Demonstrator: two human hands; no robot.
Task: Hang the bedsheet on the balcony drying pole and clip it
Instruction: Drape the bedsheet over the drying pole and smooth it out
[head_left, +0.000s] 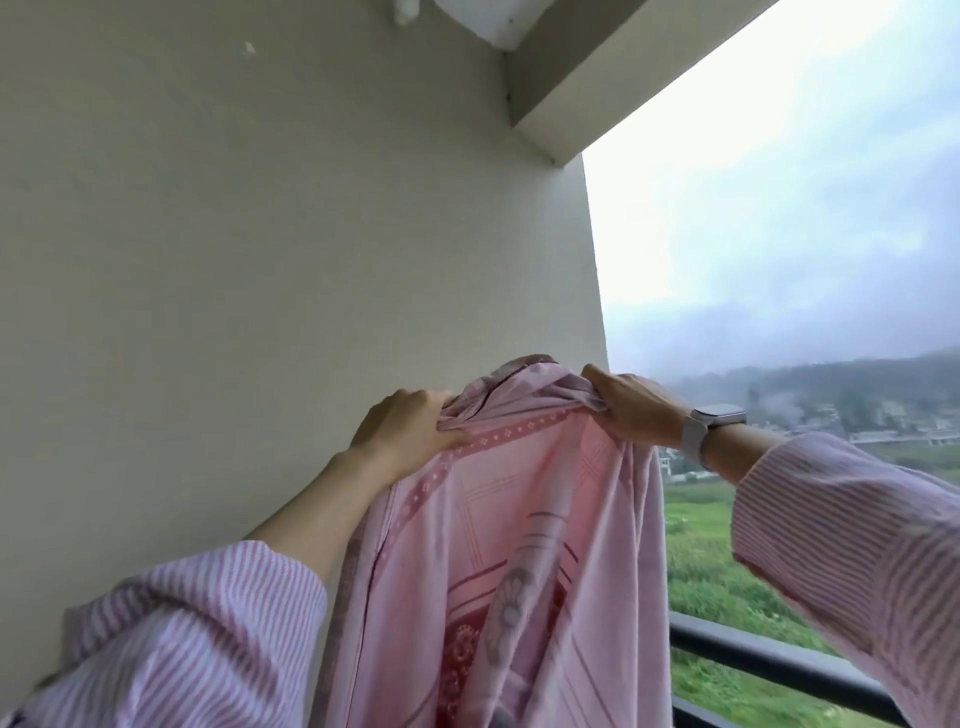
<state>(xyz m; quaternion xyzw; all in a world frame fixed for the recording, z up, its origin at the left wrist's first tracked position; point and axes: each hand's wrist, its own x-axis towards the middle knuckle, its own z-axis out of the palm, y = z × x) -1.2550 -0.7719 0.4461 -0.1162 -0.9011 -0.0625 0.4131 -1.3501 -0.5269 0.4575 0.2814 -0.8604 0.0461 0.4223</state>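
Note:
A pink patterned bedsheet (509, 545) hangs down from both my hands in the middle of the view. My left hand (405, 428) grips its bunched top edge on the left. My right hand (634, 405), with a pale watch on the wrist, grips the top edge on the right. The two hands hold the sheet up at about the same height, close together, with a hump of cloth rising between them. No drying pole and no clips are in view.
A plain cream wall (260, 260) fills the left side right behind the sheet. A ceiling beam (597, 93) runs overhead. A black balcony railing (779, 660) crosses the lower right, with green fields and open sky beyond.

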